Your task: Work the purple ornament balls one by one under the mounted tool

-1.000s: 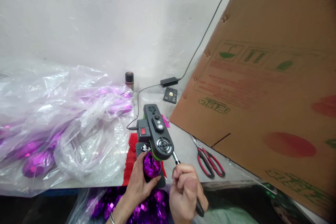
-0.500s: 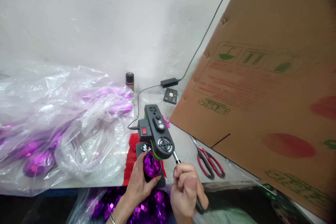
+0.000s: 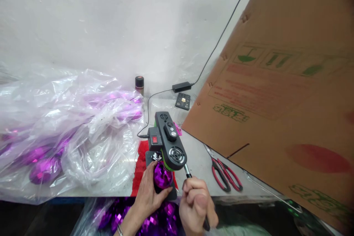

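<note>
My left hand [image 3: 148, 193] cups a purple mirrored ball [image 3: 162, 176] and holds it under the head of a small black and green press machine [image 3: 167, 142] on the table edge. The ball's silver cap sits just beneath the machine's head. My right hand [image 3: 196, 204] is a closed fist around the machine's black lever handle [image 3: 188, 173], which slopes down from the machine toward me.
Clear plastic bags of purple balls [image 3: 69, 129] fill the left. More purple balls [image 3: 149, 221] lie below the table edge. Red scissors [image 3: 225, 175] rest beside a big leaning cardboard sheet [image 3: 276, 92]. A small bottle [image 3: 139, 84], power adapter [image 3: 181, 87] and remote [image 3: 183, 101] sit by the wall.
The view has shifted slightly. My right fist on the lever has dropped a little lower and nearer. My left hand keeps the ball under the machine.
</note>
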`<state>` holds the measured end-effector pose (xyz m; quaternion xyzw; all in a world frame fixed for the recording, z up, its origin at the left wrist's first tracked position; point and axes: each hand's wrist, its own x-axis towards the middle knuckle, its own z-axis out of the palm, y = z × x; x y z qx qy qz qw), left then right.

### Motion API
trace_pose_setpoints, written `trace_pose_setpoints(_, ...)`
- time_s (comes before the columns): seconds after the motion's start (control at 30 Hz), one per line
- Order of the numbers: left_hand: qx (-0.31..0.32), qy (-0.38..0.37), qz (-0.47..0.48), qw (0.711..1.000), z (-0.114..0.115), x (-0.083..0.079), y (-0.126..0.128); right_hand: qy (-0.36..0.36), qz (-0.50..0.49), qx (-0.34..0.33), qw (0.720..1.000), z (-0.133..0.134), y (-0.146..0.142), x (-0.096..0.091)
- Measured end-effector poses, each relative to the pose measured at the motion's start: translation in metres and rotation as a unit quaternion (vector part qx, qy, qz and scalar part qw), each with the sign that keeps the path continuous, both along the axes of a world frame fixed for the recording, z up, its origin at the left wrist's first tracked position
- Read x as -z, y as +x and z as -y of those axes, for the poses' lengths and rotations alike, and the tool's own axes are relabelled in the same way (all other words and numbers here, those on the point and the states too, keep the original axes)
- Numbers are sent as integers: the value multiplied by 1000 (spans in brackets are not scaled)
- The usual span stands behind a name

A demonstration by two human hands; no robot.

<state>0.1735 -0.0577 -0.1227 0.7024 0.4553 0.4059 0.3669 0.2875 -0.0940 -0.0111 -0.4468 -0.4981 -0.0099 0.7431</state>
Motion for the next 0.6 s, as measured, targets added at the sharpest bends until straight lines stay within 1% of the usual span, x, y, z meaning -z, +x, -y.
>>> trace_pose_setpoints(0.07,-1,-9,1,1000,0,1,0,23,-12,7,1000,-2,-1,-15)
trace_pose_setpoints(0.17,4,-27,12,1000,0,0,-2,39,-42,5,998,-3,-2,-46)
trace_pose_setpoints(0.23,14,-43,26,999,-2,-5,-4,21,-54,-10,998,-3,-2,-64)
trace_pose_setpoints(0.3,25,-63,45,997,-4,-10,-7,5,-61,-15,998,-3,-2,-73)
trace_pose_setpoints(0.37,20,-83,61,995,-5,-15,-15,0,-65,-14,998,-2,-1,-74)
trace_pose_setpoints(0.43,-6,-90,67,994,-3,-19,-31,3,-60,-16,998,0,1,-71)
trace_pose_setpoints(0.53,-58,-65,38,995,10,-24,-70,-17,-24,-24,999,5,8,-60)
trace_pose_setpoints(0.57,-59,-48,11,997,18,-25,-86,-26,-3,-25,999,7,11,-56)
trace_pose_setpoints(0.6,-43,-29,-25,998,27,-24,-100,-36,17,-25,999,10,14,-50)
